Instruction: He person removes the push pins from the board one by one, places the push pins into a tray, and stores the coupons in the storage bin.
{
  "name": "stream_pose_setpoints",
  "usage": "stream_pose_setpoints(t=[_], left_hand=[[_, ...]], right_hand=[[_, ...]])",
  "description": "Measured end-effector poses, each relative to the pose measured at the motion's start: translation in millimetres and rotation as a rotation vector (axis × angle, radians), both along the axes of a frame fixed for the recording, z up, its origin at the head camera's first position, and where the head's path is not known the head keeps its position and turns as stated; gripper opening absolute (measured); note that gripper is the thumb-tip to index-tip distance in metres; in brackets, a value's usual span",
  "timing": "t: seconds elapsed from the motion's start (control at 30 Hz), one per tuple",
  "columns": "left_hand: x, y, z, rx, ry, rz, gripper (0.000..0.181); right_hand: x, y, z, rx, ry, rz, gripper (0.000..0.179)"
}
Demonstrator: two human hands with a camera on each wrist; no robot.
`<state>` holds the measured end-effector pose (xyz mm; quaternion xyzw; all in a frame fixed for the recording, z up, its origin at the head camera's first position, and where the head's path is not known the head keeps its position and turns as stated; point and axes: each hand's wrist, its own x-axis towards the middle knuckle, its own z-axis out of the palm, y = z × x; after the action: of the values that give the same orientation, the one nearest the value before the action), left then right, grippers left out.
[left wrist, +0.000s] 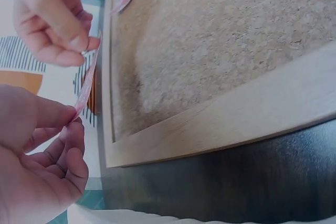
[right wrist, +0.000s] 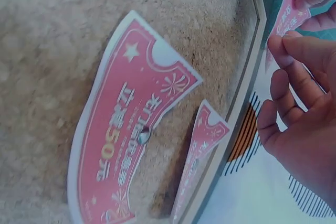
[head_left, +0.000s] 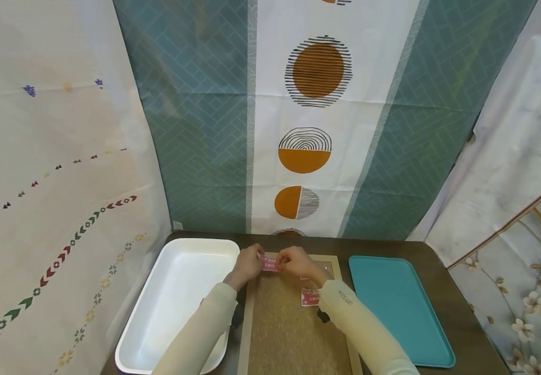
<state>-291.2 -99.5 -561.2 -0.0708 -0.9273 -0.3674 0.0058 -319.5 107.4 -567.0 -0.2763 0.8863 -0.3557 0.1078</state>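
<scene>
A pink paper coupon [head_left: 269,263] with white print is stretched between both hands above the far end of a wood-framed cork board [head_left: 280,333]. My left hand [head_left: 249,263] pinches one end between thumb and fingers. At the other end the thumb and forefinger of my right hand [head_left: 296,261] pinch the coupon; a tiny bright speck by these fingertips [left wrist: 79,45] is too small to identify. Beside the right hand, another coupon [right wrist: 113,124] curls off the cork, fixed by a clear pushpin [right wrist: 143,135]. Nearer the frame is a further pinned coupon [right wrist: 202,137].
Left of the board stands a white tray [head_left: 158,291], partly hidden by the left sleeve, with a bit of pink at its edge. A teal tray [head_left: 399,307] lies to the right. Patterned curtains [head_left: 195,130] hang behind the dark table [head_left: 458,312].
</scene>
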Motion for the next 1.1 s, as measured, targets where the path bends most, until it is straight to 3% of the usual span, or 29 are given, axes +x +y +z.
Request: stream_pose_setpoints(t=[0.2,0.43,0.67,1.1], left_hand=[[1.2,-3.2,11.8,0.034,-0.019,0.008,0.021],[8.9,-9.5,18.1,0.104,-0.023,0.014,0.021],[14.9,-14.7,26.8,0.114,0.021,-0.01,0.019],[27.0,-31.5,35.0,0.121,-0.001,-0.009,0.021]], right_hand=[[3.9,7.8,7.2,0.01,0.038,-0.006,0.017],[15.3,19.9,10.9,-0.004,-0.009,-0.06,0.018],[26.0,30.8,19.5,-0.019,0.026,-0.092,0.018],[41.9,58.7,23.5,-0.022,0.065,-0.081,0.011]])
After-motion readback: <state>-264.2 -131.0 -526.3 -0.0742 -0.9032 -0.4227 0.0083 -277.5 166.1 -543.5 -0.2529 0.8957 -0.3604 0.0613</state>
